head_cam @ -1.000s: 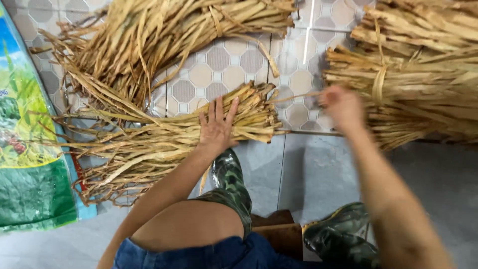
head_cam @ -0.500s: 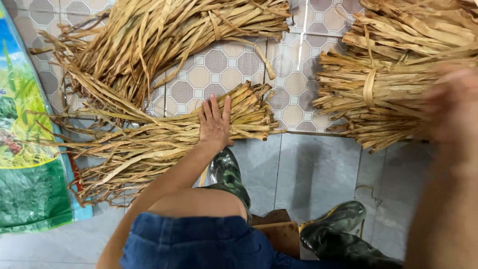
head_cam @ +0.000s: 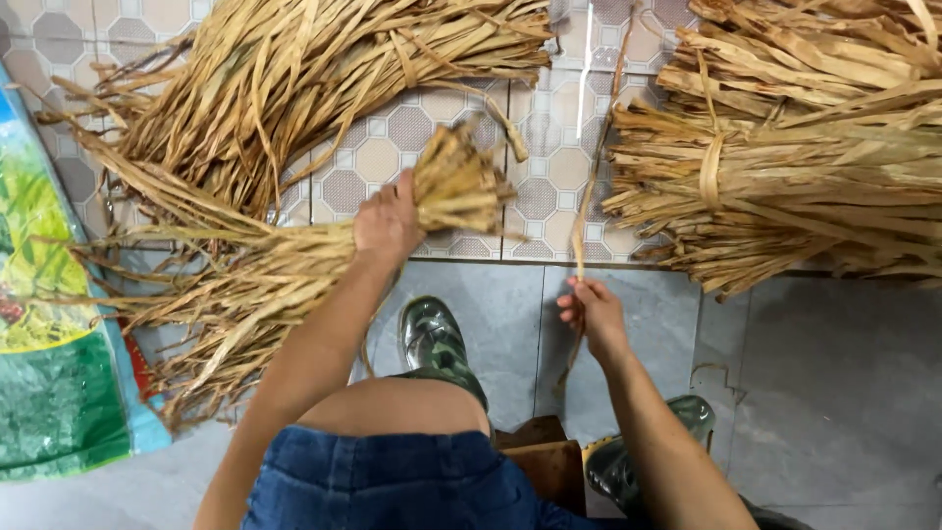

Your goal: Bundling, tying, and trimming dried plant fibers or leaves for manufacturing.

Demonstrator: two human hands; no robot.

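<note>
Tiled floor (head_cam: 549, 177): left hand (head_cam: 388, 224) now lifting, gripping the straw bundle (head_cam: 294, 270); right hand (head_cam: 592, 312) pinching a strip (head_cam: 587, 211) for tying.

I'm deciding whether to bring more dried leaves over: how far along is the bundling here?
Done: the bundle on the right is already tied with a leaf band. In hand: the left hand grips a loose sheaf near its cut end, and the right hand pinches a single long strip running up across the tiled floor. Left: this sheaf shows no band, and the heap behind it still looks mostly loose.
</note>
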